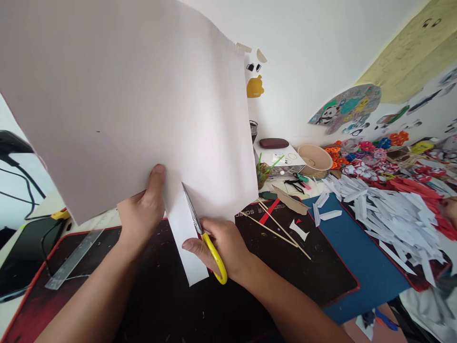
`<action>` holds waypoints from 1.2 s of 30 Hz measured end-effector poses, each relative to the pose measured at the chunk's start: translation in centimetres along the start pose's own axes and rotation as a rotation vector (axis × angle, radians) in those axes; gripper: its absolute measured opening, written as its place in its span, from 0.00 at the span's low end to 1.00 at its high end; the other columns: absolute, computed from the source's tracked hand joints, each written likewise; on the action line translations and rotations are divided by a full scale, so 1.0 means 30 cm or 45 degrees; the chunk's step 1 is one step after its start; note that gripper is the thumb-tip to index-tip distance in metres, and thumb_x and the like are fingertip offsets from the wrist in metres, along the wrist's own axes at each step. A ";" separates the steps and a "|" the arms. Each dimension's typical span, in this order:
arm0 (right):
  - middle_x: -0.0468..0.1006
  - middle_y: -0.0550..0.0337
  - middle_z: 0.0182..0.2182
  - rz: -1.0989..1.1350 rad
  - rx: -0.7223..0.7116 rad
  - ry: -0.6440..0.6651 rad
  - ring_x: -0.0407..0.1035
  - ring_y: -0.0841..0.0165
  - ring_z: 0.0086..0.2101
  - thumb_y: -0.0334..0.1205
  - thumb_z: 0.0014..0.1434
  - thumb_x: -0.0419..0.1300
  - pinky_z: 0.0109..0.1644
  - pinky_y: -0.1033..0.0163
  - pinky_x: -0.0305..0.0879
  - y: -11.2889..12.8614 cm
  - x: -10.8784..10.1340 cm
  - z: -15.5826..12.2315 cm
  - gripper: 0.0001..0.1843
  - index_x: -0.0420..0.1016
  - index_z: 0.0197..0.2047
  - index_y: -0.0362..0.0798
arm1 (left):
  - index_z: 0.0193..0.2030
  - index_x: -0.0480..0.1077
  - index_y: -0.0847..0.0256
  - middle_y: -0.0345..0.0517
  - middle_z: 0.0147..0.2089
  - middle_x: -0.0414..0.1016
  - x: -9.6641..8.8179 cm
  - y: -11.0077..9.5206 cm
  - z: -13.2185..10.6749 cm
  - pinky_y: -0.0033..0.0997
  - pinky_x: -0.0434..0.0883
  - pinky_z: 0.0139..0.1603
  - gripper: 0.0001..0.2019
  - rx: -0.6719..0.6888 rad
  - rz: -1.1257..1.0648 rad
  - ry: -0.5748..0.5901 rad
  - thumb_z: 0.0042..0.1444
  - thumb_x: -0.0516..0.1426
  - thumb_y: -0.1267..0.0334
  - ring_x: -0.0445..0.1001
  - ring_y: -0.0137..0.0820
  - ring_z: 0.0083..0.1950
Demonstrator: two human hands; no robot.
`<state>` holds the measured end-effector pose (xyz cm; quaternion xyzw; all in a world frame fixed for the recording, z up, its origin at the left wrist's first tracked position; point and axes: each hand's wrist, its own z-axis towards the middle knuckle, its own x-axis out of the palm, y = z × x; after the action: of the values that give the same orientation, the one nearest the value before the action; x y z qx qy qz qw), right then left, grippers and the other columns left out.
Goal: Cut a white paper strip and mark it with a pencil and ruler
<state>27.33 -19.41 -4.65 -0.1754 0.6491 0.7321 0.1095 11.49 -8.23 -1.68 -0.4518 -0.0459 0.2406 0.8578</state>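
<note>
A large white sheet of paper [150, 95] fills the upper left of the head view, raised above the desk. My left hand [143, 205] pinches its lower edge, thumb on the near face and fingers hidden behind. My right hand [224, 247] is closed on scissors [216, 257] with yellow handles; a bit of red shows by the grip. Their blades point up and left into the sheet, along a cut. Left of the blades, a partly cut paper strip [185, 247] hangs down, joined to the sheet at its top.
Beneath lies a black desk mat [285, 267] with wooden sticks [274, 231] and paper scraps. A clear ruler [73, 259] rests at left. To the right are a heap of folded white strips [400, 224], a beige bowl [314, 158] and colourful paper pieces [378, 147]. Part of a hand shows at the right edge.
</note>
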 end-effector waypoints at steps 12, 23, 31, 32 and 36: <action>0.63 0.69 0.22 -0.008 -0.053 0.029 0.56 0.74 0.24 0.88 0.56 0.62 0.28 0.66 0.51 0.005 -0.017 -0.006 0.45 0.61 0.28 0.51 | 0.40 0.79 0.60 0.46 0.45 0.85 0.001 0.012 -0.005 0.44 0.77 0.62 0.14 -0.032 -0.061 -0.009 0.65 0.63 0.50 0.82 0.41 0.50; 0.60 0.70 0.21 0.083 -0.002 0.021 0.51 0.74 0.24 0.89 0.55 0.62 0.27 0.65 0.49 0.016 -0.006 -0.018 0.45 0.60 0.27 0.51 | 0.37 0.78 0.58 0.43 0.42 0.83 -0.006 -0.006 -0.007 0.45 0.76 0.64 0.13 -0.013 -0.088 -0.017 0.65 0.64 0.50 0.81 0.40 0.48; 0.59 0.71 0.22 0.217 0.012 0.046 0.51 0.74 0.24 0.87 0.50 0.68 0.26 0.65 0.48 0.009 -0.001 -0.019 0.46 0.61 0.26 0.51 | 0.40 0.78 0.59 0.45 0.44 0.84 -0.009 -0.009 -0.005 0.43 0.76 0.61 0.14 -0.029 -0.074 0.007 0.65 0.64 0.49 0.82 0.41 0.50; 0.59 0.71 0.22 0.221 0.010 0.051 0.51 0.74 0.24 0.87 0.49 0.69 0.26 0.65 0.48 0.008 -0.003 -0.019 0.46 0.60 0.26 0.51 | 0.40 0.78 0.59 0.46 0.45 0.84 -0.009 -0.007 -0.005 0.43 0.76 0.62 0.15 -0.034 -0.073 0.007 0.65 0.63 0.48 0.82 0.41 0.51; 0.60 0.71 0.22 0.196 0.013 0.072 0.52 0.74 0.25 0.89 0.47 0.68 0.26 0.65 0.48 0.004 -0.005 -0.018 0.47 0.60 0.26 0.51 | 0.40 0.78 0.59 0.46 0.45 0.84 -0.007 -0.004 -0.006 0.45 0.76 0.63 0.16 -0.062 -0.061 0.009 0.64 0.63 0.47 0.82 0.42 0.52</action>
<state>27.48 -19.95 -4.54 -0.1450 0.6670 0.7299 0.0355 11.40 -8.50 -1.67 -0.4721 -0.0595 0.2171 0.8523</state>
